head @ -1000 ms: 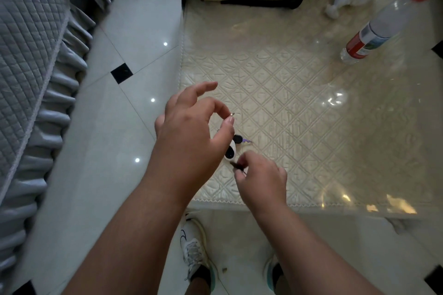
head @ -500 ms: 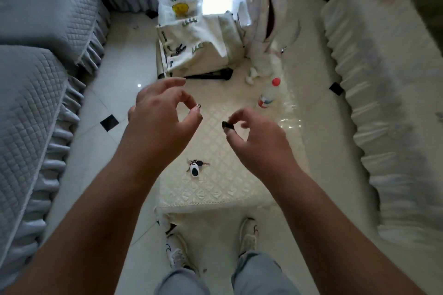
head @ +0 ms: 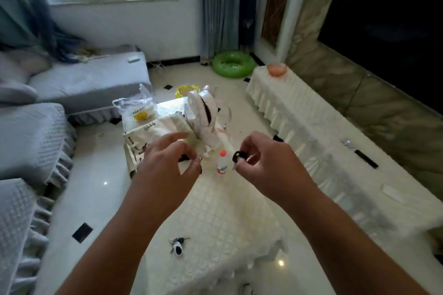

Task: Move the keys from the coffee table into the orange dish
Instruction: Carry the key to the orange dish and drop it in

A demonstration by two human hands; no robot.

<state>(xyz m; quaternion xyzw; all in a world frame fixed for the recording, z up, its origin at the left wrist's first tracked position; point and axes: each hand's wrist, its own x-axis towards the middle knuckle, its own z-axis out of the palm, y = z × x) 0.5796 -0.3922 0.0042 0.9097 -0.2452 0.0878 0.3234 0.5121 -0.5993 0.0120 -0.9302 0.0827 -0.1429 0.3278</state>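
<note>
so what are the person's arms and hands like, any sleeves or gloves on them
Both forearms are bare as far as the frame shows, with no sleeve in view. The left hand and right hand wear no gloves, and no watch, bracelet or ring can be made out. The picture is too blurred to tell finer details.

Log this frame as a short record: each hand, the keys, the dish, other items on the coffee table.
right hand: raised over the table, pinch grip on a black key
left hand: raised, pinching a small key ring
key bunch: lying on the coffee table near its front left edge, untouched
orange dish: on the far end of the long covered cabinet, contents not visible
other items: bottle with red cap, white bags beyond it
</note>
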